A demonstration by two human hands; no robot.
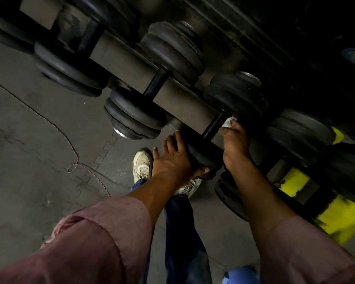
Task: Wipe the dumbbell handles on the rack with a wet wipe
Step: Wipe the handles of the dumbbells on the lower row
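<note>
Dumbbell handles lay across the rack (129, 64), and the right hand (235, 144) gripped a white wet wipe (228, 122) in curled fingers against one black handle (213, 126). The left hand (173, 158), fingers spread, braced that dumbbell's near weight (199, 156). Other handles likely remained; which were already wiped was unclear.

Both arms stretched forward out of rolled-up pink sleeves (103, 228), left hand (172, 158) laid flat with fingers spread and thumb hooked underneath, right hand (235, 140) just right of it, fingers curled over and pinching a bunched white wipe (229, 121) at the tips.
</note>
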